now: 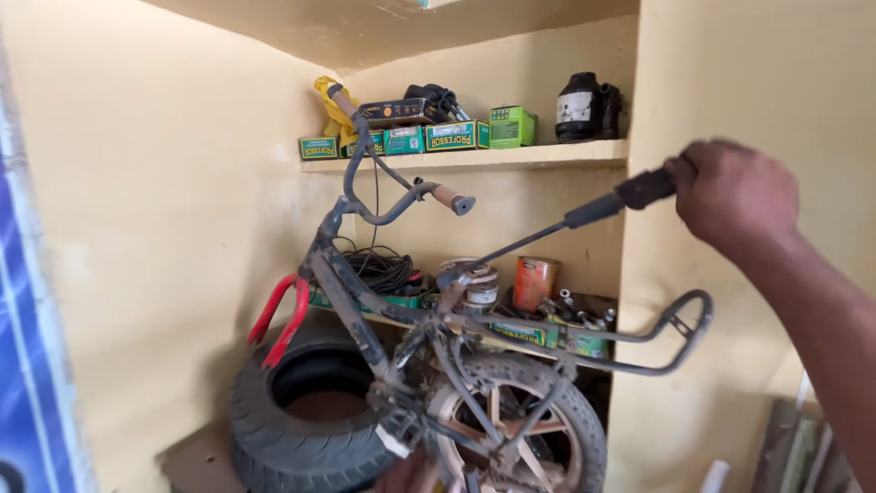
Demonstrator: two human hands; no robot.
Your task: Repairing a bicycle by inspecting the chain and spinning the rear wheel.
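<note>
My right hand (730, 196) is raised at the upper right, closed around the black handle end of a long thin tool (547, 228). The tool slants down to the left, and its far tip meets the frame of a small dirty bicycle (365, 319) near the seat post area. The bicycle stands tilted, handlebars (401, 196) up, rear wheel (520, 420) low, with a curved rear bar (680, 329) sticking out to the right. My left hand is out of sight.
A black tyre (292, 429) lies on the floor behind the bicycle, beside a red curved part (278, 319). Wall shelves hold green boxes (456, 135), a dark jar (579, 108), a rusty can (536, 283), coiled cable (379, 269) and small parts. Yellow walls close in on both sides.
</note>
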